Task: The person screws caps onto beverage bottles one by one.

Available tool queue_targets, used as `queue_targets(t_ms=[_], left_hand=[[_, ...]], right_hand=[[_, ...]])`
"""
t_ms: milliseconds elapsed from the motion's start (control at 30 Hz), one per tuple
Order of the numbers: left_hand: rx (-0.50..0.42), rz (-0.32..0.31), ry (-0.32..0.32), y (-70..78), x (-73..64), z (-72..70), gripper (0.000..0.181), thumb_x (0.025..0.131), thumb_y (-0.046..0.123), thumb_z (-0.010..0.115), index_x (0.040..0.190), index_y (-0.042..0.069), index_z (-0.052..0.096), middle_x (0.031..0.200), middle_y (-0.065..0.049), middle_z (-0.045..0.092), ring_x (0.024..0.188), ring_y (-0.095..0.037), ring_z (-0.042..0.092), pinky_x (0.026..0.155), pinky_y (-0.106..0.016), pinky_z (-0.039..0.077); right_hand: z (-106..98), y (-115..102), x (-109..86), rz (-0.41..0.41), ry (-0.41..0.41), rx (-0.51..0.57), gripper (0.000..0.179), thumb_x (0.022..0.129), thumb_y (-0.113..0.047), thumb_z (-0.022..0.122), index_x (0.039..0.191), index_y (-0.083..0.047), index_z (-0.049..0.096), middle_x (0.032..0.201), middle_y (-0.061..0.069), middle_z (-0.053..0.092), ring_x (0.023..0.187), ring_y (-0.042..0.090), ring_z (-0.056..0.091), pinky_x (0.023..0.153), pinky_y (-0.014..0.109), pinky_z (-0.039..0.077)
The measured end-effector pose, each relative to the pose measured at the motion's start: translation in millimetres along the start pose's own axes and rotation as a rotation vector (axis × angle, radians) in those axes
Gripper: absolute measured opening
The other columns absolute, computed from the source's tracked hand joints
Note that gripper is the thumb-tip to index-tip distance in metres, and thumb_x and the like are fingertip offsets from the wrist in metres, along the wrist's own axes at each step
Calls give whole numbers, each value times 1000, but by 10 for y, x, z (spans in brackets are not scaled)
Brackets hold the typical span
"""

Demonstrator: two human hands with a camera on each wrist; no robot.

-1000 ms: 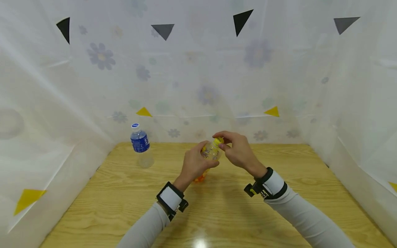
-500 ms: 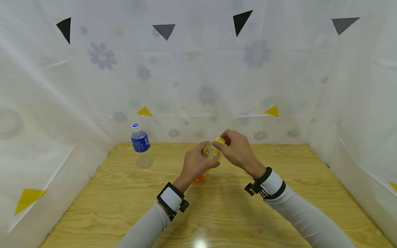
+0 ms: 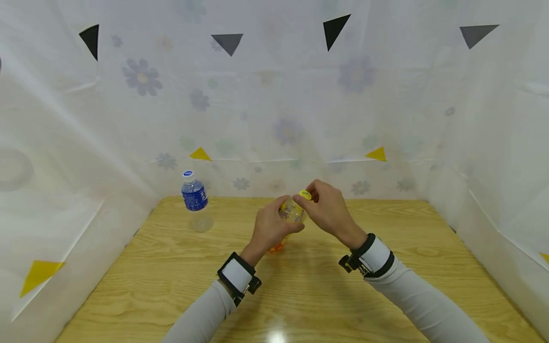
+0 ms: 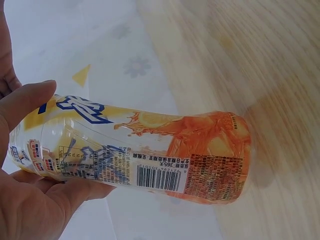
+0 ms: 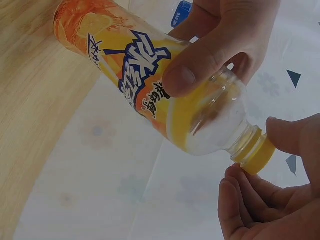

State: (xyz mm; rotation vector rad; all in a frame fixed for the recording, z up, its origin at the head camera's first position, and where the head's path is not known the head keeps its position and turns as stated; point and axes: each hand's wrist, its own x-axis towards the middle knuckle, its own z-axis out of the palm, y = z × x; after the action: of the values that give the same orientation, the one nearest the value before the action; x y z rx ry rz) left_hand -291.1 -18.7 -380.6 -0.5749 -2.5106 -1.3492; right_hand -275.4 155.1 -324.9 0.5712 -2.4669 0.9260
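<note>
Yellow-labelled bottle (image 4: pixel 137 152) is over the far half of the table (image 3: pixel 163 286), roughly midway between the left and right edges, tilted with its top toward the right hand (image 3: pixel 331 209), and I can't tell if the base touches down. Left hand (image 3: pixel 271 228) has its fingers and thumb wrapped round the label, good solid grip by the look of it. Right hand pinches the yellow cap (image 5: pixel 258 157) between thumb and fingertips. Progress-wise I'd call it mid-job: the grip's sorted, the cap sits at the mouth, with a strip of clear plastic between it and the yellow ring (image 5: pixel 249 144), so it may not be fully seated. What's left looks like cap work, tightening or loosening, can't tell which. Blue-labelled bottle (image 3: pixel 195 200) stands untouched near the far left corner, white cap (image 3: pixel 188 176) on
</note>
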Motion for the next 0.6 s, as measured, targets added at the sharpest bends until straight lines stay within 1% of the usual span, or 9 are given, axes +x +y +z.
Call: queue_targets(t_ms=[67,133,233,300,367,467,533,600], left_hand=[[1,0,2,2,1,2,69,75,29,88,136,15,60,105,-9,69,80,-16,62,63,-30,52],[-1,-4,2,2,-1,2,69,75,29,88,136,15,60,106,-10,69,81,-16,62,64,-30,52],[-7,-17,1,6,-10,-5,68,74,27,89,136,16,61,107,-12,69,81,-17,63,64,-31,53],[-4,-27,0,7,-13,-9,70,74,28,89,136,15,60,108,-12,69,81,-17,63,64,-31,53],[7,-33,-1,8,-14,-12,71,74,28,89,138,14,59,109,-12,69,81,-17,64,64,-31,53],[23,-26,-2,13,-12,-17,75,75,30,89,140,11,57,111,-12,69,83,-18,63,66,-31,52],[27,-15,-2,12,-11,-17,76,75,30,88,141,10,56,111,-11,69,83,-19,63,66,-32,52],[24,-4,2,12,-14,-19,76,75,30,88,140,9,56,111,-11,69,84,-20,64,66,-33,52]], right_hand=[[2,1,-4,14,-9,-2,32,95,-34,70,102,-3,64,89,7,61,80,23,56,70,41,46],[2,-3,-6,34,-20,-4,38,95,-37,70,108,-1,64,91,8,62,82,24,57,70,42,47],[-11,-8,-11,54,-42,-6,52,93,-41,70,122,1,60,97,13,64,88,29,60,72,44,50],[-31,-15,-16,50,-58,-3,59,92,-40,72,131,1,57,105,17,64,95,33,61,76,47,51],[-58,-17,-18,22,-72,0,61,92,-33,74,138,0,53,114,20,64,101,36,61,80,50,50],[-100,-24,-22,-32,-85,18,60,90,-15,76,144,-5,51,126,20,61,108,38,59,88,52,48],[-117,-28,-22,-63,-88,33,59,89,-4,74,144,-7,52,132,18,59,111,38,58,91,53,47],[-121,-33,-26,-72,-91,48,55,90,2,70,142,-8,56,135,16,59,113,37,58,91,52,48]])
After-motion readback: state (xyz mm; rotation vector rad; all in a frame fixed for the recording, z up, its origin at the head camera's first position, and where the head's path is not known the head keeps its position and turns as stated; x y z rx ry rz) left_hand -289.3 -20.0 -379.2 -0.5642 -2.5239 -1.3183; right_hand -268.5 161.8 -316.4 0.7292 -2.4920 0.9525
